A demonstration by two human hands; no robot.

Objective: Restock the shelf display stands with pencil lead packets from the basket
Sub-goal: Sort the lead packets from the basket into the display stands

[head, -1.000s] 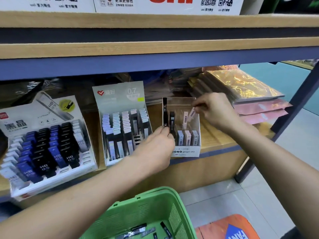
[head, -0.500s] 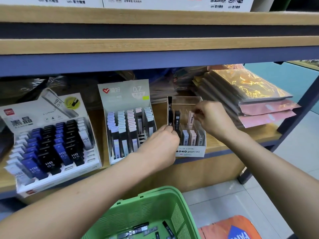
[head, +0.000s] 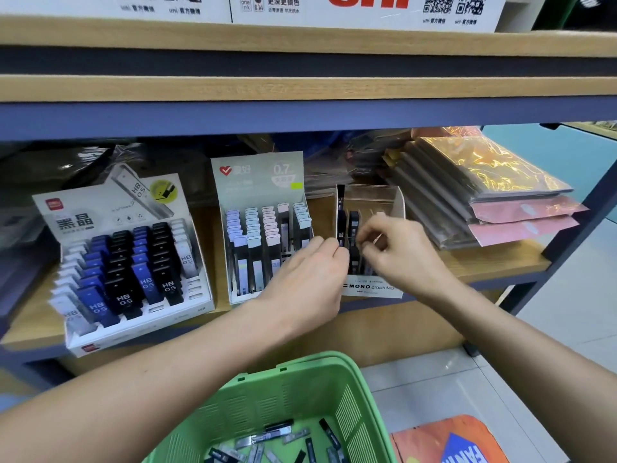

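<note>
With my right hand (head: 397,248) now lowered into the MONO display stand (head: 370,289), fingers pinched on a pale packet, and my left hand (head: 312,272) pinching a black packet (head: 342,228) beside it, seating is under way; green basket (head: 300,396) below holds more.

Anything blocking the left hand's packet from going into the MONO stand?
Nothing visible. The left hand pinches a dark packet at the MONO stand's left edge; the right hand is inside, further right.
</note>
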